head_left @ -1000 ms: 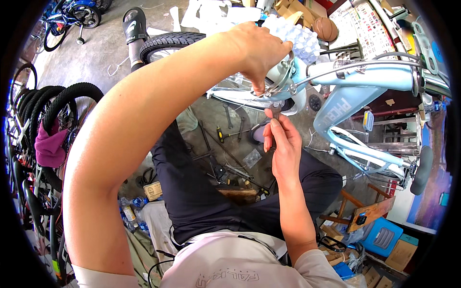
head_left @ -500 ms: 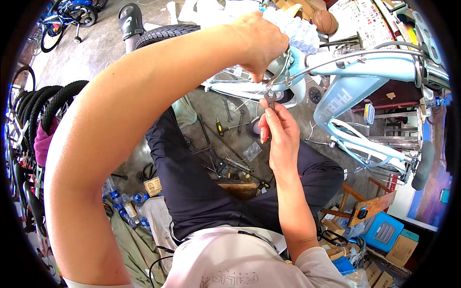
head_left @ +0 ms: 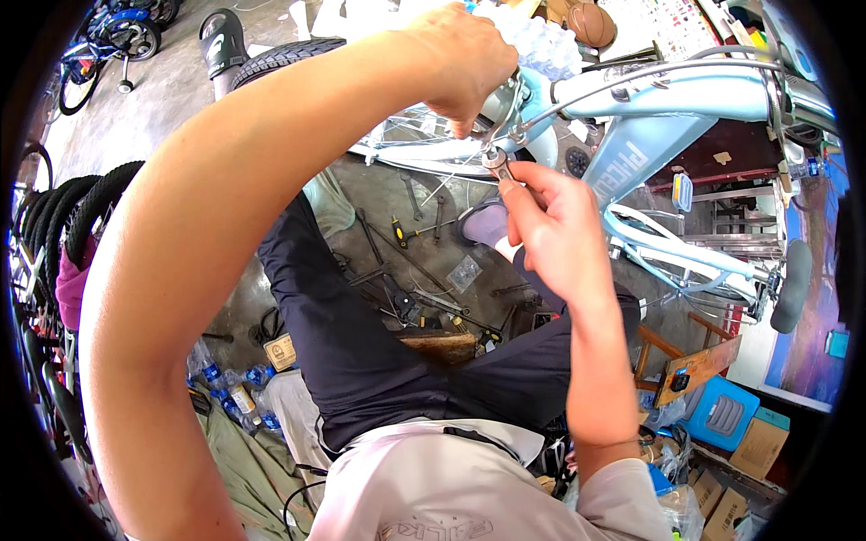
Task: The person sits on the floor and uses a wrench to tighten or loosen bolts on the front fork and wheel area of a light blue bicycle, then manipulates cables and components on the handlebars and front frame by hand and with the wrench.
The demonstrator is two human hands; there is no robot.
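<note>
A light-blue bicycle (head_left: 663,95) lies across the space ahead of me, its front wheel to the left. My left hand (head_left: 469,68) reaches over the wheel and is closed around the silver brake caliper (head_left: 514,104) at the fork; most of its fingertips are hidden. In my right hand (head_left: 555,212) is a small wrench (head_left: 497,164), pinched between thumb and fingers. The wrench's head sits at the caliper's cable end, just below the left thumb. A brake cable (head_left: 595,86) runs from the caliper along the frame to the right.
Between my legs, several tools lie on the floor, among them a yellow-handled screwdriver (head_left: 401,233) and a wrench (head_left: 411,194). Tyres (head_left: 104,194) stand at left, near plastic bottles (head_left: 236,401). A wooden stool (head_left: 695,370) and blue case (head_left: 719,413) are at right.
My right hand has moved up and turned, bringing the wrench's head onto the caliper's cable end. The left hand stays at the brake. The whole view has shifted slightly.
</note>
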